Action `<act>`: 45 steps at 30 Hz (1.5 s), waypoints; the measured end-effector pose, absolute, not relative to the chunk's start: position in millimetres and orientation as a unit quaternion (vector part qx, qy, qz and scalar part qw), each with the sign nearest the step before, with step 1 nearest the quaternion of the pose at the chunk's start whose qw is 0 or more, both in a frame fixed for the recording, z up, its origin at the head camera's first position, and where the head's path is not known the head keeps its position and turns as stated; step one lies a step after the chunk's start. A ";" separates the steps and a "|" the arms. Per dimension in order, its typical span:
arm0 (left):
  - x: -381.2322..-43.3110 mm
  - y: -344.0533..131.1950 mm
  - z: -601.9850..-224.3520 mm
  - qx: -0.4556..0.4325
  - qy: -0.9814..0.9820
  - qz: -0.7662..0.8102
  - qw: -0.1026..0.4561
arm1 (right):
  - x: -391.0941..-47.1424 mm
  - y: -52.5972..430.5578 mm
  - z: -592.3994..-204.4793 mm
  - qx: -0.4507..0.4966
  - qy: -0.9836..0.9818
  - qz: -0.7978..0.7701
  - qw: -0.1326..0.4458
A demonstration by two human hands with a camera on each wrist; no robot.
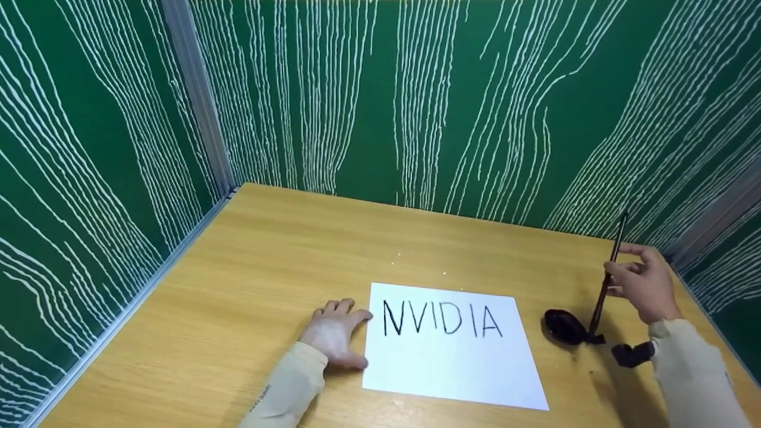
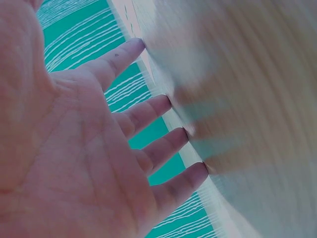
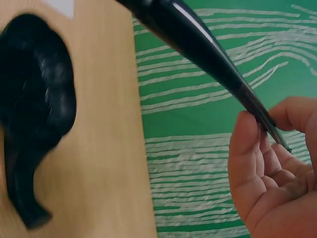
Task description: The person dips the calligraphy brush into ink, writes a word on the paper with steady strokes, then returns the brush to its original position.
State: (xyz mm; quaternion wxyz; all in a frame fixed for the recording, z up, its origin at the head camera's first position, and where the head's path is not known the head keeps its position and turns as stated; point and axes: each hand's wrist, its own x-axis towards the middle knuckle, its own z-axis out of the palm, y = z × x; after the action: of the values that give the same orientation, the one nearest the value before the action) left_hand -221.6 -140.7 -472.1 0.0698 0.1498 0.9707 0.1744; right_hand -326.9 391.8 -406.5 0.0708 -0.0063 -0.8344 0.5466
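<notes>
My right hand [image 1: 645, 285] pinches the thin upper handle of a dark brush [image 1: 605, 291] between thumb and fingers. In the head view its lower end appears beside a glossy black dish [image 1: 563, 327]; whether they touch I cannot tell. From the right wrist, the dish [image 3: 42, 79] has a short curved stem, and the brush [image 3: 208, 54] thickens away from the fingers. My left hand [image 1: 333, 333] lies with spread fingers at the left edge of a white paper sheet [image 1: 455, 368] lettered "NVIDIA" in black. Its fingertips [image 2: 198, 171] press on the table surface.
The wooden table [image 1: 267, 238] meets green walls [image 1: 368, 119] with white wavy lines at the back and sides. A metal post [image 1: 199, 95] stands in the back left corner. Small dark specks lie near the dish, and a black block [image 1: 633, 355] sits by the right cuff.
</notes>
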 end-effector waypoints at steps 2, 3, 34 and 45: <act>-222.1 -141.1 -472.4 0.149 0.970 0.177 0.073 | -329.1 397.6 -410.6 -0.003 -0.834 0.548 0.057; -222.2 -141.2 -472.4 0.148 0.970 0.180 0.076 | -330.0 400.0 -412.4 -0.004 -0.835 0.548 0.050; -222.6 -141.8 -472.8 0.150 0.970 0.178 0.072 | -355.4 429.3 -457.9 -0.061 -0.901 0.418 -0.096; -222.5 -143.8 -473.9 0.152 0.971 0.169 0.072 | -361.6 428.6 -469.5 -0.060 -0.899 0.416 -0.121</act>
State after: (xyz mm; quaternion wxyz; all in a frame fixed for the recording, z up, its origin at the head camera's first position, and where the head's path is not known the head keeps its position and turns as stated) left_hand -222.5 -143.8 -473.9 0.0718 0.1520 0.9712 0.1686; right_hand -361.6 428.6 -469.5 -0.1215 -0.0601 -0.8994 0.4156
